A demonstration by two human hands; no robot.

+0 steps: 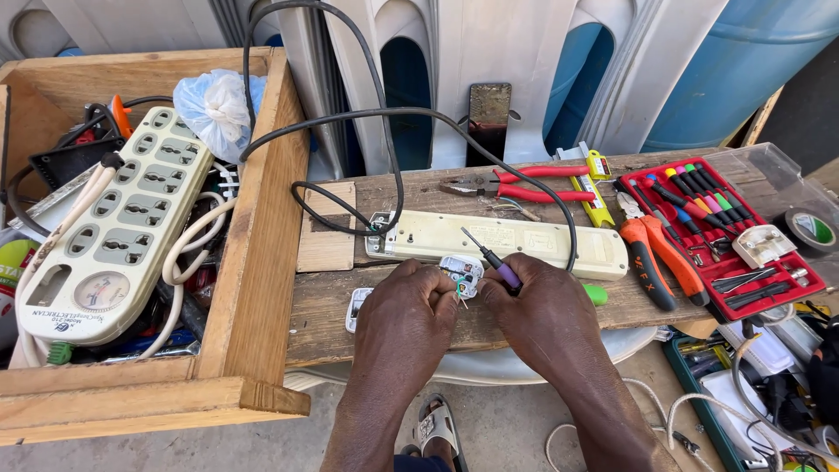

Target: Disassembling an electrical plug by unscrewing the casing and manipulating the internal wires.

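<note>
At the lower centre of the frame the left hand point(404, 308) pinches one side of a small white plug body point(461, 274), opened up, with thin coloured wires showing at its lower edge. The right hand point(544, 308) closes around a purple-handled screwdriver point(495, 259), its dark shaft slanting toward the upper left over the plug. Both hands rest on the weathered wooden bench point(332, 319).

The plug body looks light, rigid and brittle, best held by its outer edges, clear of the wires; the wires seem thin and easily bent. The screwdriver's slim handle suits a fingertip hold.

Just left of the hands lies one white plug cover point(357, 308). Behind them sits one long cream power strip point(507, 240) with a black cable point(384, 114) looping toward the top. Further right are two pairs of pliers, one red-handled point(524, 183) and one orange-handled point(660, 253), and one red tray of small screwdrivers point(725, 232). At upper left, one wooden crate point(262, 262) holds a second, wider power strip point(122, 227).
</note>
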